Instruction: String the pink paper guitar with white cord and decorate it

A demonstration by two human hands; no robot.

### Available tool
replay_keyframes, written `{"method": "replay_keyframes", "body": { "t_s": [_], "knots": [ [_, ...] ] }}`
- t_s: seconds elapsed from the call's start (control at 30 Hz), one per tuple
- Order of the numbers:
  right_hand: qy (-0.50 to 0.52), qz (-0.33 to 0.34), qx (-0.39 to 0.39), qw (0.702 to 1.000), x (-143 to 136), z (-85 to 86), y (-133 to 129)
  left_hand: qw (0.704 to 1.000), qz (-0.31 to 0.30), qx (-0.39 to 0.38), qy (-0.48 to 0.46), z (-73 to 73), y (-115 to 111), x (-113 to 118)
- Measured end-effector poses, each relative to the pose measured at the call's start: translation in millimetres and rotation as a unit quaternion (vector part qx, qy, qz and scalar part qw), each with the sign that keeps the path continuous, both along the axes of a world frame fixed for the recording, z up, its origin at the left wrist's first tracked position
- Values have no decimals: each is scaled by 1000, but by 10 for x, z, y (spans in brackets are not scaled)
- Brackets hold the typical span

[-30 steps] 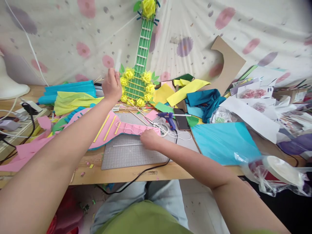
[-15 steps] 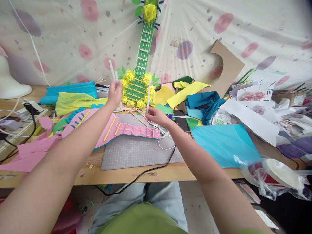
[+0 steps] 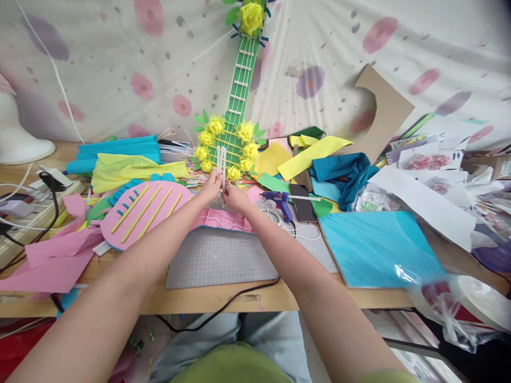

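Observation:
My left hand [image 3: 211, 188] and my right hand [image 3: 235, 198] are side by side above the cutting mat [image 3: 219, 260]. Closed fingers of each grip upright, translucent white glue sticks [image 3: 221, 159]; the sticks stand close together, their tops level. Below my hands lies a pink paper guitar [image 3: 154, 205] with yellow strips on its body; my forearms cover part of it. A purple glue gun [image 3: 282, 204], with a glue stick in its back end, rests to the right beside white string [image 3: 307, 234]. Upright behind is a green paper guitar [image 3: 235, 101] trimmed with yellow paper roses.
At the left are pink paper scraps [image 3: 59, 260] and a power strip [image 3: 35, 223]. A black phone [image 3: 303, 203] and a blue sheet [image 3: 383, 244] lie at the right. A plastic-wrapped roll [image 3: 471, 303] sits at the right edge. The black cable [image 3: 235, 295] crosses the table's front edge.
My left hand has come down and right, my right hand slightly left, bringing their glue sticks together. The view has shifted a little, showing the glue gun more fully.

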State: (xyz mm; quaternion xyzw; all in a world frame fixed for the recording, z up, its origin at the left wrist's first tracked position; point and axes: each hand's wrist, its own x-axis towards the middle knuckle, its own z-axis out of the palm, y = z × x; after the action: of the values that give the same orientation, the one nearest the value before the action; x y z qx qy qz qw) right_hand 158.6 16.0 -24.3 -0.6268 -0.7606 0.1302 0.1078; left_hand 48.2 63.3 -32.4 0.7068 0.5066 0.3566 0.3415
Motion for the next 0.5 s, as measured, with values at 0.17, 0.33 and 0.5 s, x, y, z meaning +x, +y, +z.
{"method": "replay_keyframes", "body": {
  "t_s": [0.17, 0.33, 0.5],
  "knots": [
    [15, 3, 11, 1000, -60, -25, 49, 996, 27, -1, 80, 120, -79, 41],
    [63, -14, 25, 998, 48, 37, -39, 970, 42, 115, 208, 364, 47, -49],
    [58, -24, 23, 998, 345, 127, -248, 884, -43, 147, 442, 504, 332, -418]
  ]
}}
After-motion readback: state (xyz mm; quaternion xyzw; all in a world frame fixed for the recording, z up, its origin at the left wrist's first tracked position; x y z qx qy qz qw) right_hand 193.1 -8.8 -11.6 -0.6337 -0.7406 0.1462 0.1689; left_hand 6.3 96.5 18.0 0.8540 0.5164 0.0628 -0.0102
